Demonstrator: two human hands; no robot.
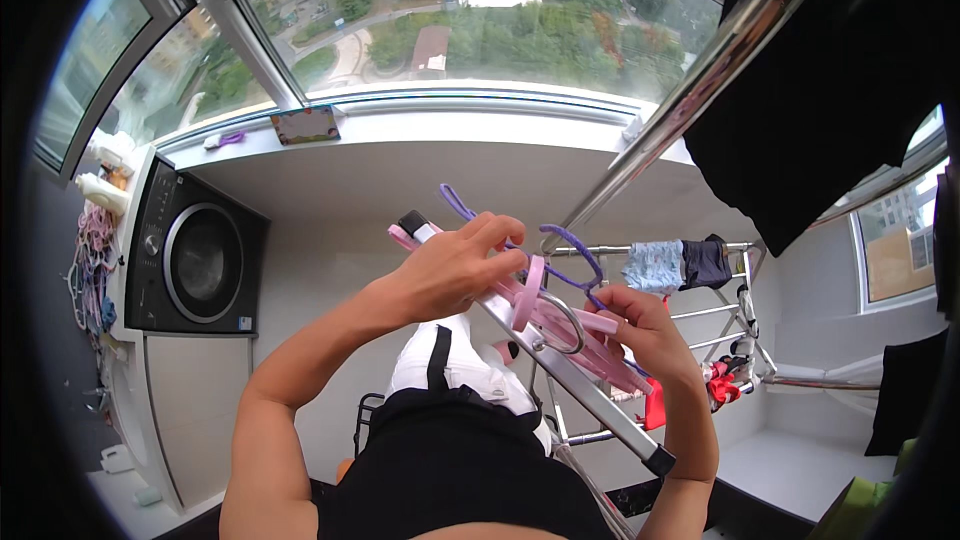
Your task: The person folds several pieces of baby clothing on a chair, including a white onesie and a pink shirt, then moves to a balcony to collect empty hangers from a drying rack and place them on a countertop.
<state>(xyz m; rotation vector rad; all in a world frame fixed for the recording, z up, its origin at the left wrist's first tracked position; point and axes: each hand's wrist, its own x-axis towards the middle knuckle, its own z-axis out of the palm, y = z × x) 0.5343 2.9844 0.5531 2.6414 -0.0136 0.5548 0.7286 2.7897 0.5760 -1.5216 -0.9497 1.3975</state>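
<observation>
A purple cord (576, 247) loops between my two hands over a metal bar (581, 382) with black end caps. My left hand (457, 262) pinches the cord near the bar's upper end; one loop of it sticks up beyond my fingers. My right hand (645, 330) holds the cord's other part at the right of the bar. Several pink plastic hangers (600, 360) lie against the bar between the hands, partly hidden by my fingers. A pink ring (529, 294) and a curved metal hook (574, 322) stand out beside them.
A metal drying rack (705, 311) with small clothes stands at the right. A thick metal pole (690, 82) slants down from the upper right, near black hanging cloth (810, 105). At the left is a black front-loading washing machine (202, 262); a window sill (480, 124) runs ahead.
</observation>
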